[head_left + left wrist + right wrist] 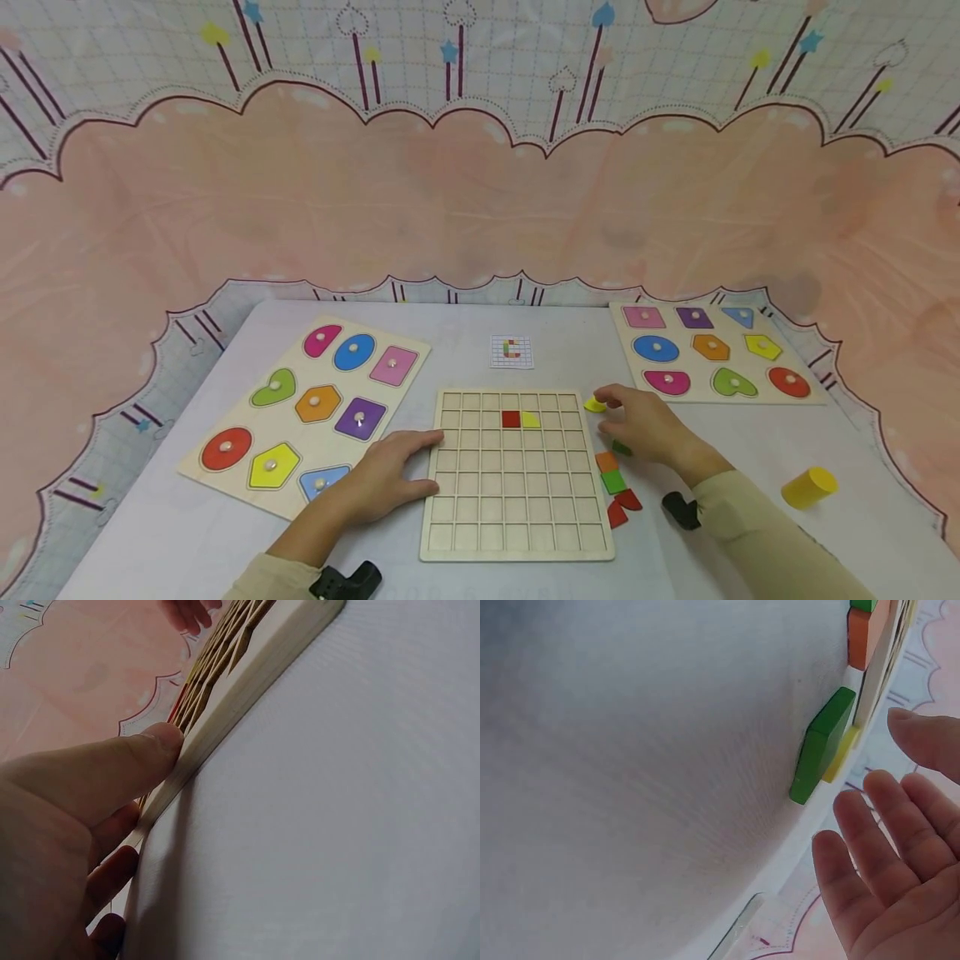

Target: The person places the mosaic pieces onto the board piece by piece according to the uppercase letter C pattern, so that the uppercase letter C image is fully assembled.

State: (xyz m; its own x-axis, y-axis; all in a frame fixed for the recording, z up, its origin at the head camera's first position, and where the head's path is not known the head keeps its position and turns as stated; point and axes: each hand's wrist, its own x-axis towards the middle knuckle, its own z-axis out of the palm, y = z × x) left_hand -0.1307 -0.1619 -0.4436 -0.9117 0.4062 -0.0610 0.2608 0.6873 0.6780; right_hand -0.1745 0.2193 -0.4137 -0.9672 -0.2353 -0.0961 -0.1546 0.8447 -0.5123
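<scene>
A light wooden grid board [517,487] lies at the middle of the table. One red square [511,419] and, beside it on the right, a yellow piece [530,420] sit in its upper cells. My left hand [375,479] touches the board's left edge with thumb and forefinger; the left wrist view shows the thumb [142,754] against the rim. To the right of the board, my right hand [647,423] reaches over loose pieces, fingers apart and loosely bent. Nearest its fingertips lies a yellow piece [595,405]. A green piece [823,746] is partly hidden below the hand.
Orange [606,462], green [613,482] and red pieces [628,499] line the board's right side. A small pattern card [512,363] lies behind it. Knobbed shape puzzles stand at left [292,467] and right [697,392]. A yellow cylinder [808,487] is at far right.
</scene>
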